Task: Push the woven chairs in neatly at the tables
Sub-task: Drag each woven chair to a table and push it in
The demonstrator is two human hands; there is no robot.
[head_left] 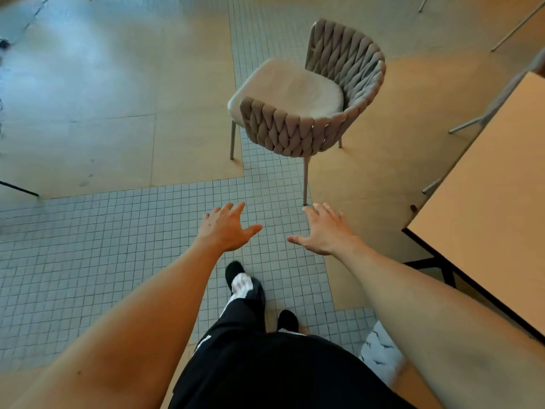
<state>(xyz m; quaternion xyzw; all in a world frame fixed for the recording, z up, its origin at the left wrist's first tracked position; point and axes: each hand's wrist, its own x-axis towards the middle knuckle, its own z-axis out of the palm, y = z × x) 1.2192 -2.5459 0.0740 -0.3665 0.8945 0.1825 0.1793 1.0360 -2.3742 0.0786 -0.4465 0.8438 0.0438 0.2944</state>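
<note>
The woven chair (306, 95) stands out on the floor ahead of me, well apart from the bench (483, 208) at my right, its curved braided back turned toward the bench and me, its pale seat cushion facing away to the left. Its legs straddle the line where the small grey tiles (88, 246) meet the wood flooring. My left hand (227, 228) and right hand (327, 231) both reach forward with fingers spread and relaxed, holding nothing, short of the chair and not touching it. Below them, my feet in dark shoes stand on the tiles.
</note>
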